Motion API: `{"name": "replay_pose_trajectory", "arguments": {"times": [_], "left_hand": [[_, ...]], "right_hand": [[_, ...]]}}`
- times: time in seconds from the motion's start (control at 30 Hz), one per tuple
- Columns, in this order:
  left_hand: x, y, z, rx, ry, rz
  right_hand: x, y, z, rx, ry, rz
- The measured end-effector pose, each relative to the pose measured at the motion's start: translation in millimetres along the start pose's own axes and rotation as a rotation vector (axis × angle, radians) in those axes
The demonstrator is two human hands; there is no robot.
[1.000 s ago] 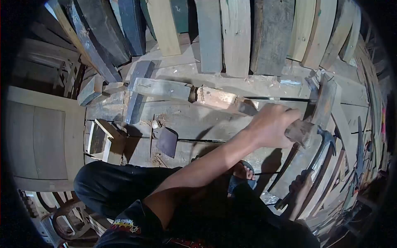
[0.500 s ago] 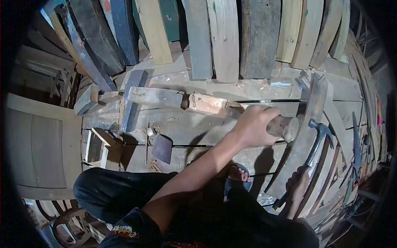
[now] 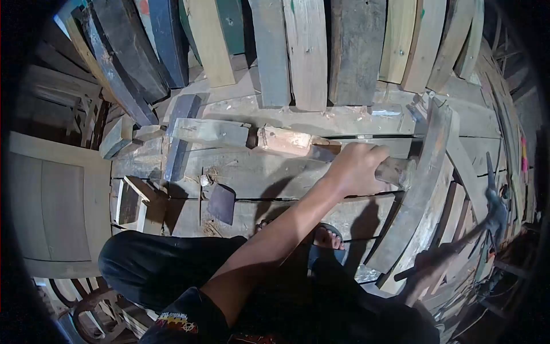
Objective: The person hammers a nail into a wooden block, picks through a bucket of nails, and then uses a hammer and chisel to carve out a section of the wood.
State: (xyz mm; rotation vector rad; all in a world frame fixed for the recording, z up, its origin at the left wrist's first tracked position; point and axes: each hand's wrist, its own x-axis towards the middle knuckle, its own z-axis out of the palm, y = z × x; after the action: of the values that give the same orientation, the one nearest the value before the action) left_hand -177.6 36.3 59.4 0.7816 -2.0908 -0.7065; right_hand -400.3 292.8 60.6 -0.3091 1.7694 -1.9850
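Observation:
My left hand (image 3: 358,167) is closed over the right part of a wooden piece (image 3: 223,133) with cut notches. A pale, freshly exposed patch lies along its middle, and its right end shows past my fingers. Its left end rests on a dark crosswise block (image 3: 182,143). Off to the right, my right hand (image 3: 428,265) grips the handle of a claw hammer (image 3: 496,211). Motion blurs the hammer, which is held out away from the wood.
Several upright boards (image 3: 358,54) line the back. A curved plank (image 3: 421,189) slants between my hands. Nearer left are a small wooden frame (image 3: 152,212) and a dark flat blade-like piece (image 3: 222,204). My sandalled foot (image 3: 327,239) is close to the work.
The hammer has swung out to the right, its head now farther from the wooden piece. My left hand keeps its grip in nearly the same spot.

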Motion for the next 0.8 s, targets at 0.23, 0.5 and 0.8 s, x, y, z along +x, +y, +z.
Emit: {"name": "replay_pose_trajectory", "arguments": {"times": [0.23, 0.5, 0.8], "left_hand": [[1.1, -1.5, 12.6, -0.017, -0.039, -0.024], [2.3, 1.7, 14.5, 0.059, -0.091, -0.07], [0.7, -4.9, 23.7, 0.13, -0.123, -0.092]], "right_hand": [[-43.4, 46.6, 3.0, 0.025, -0.055, 0.055], [-14.5, 23.2, -30.8, -0.215, -0.03, -0.068], [-38.0, 71.1, 2.0, -0.276, -0.083, -0.105]]}}
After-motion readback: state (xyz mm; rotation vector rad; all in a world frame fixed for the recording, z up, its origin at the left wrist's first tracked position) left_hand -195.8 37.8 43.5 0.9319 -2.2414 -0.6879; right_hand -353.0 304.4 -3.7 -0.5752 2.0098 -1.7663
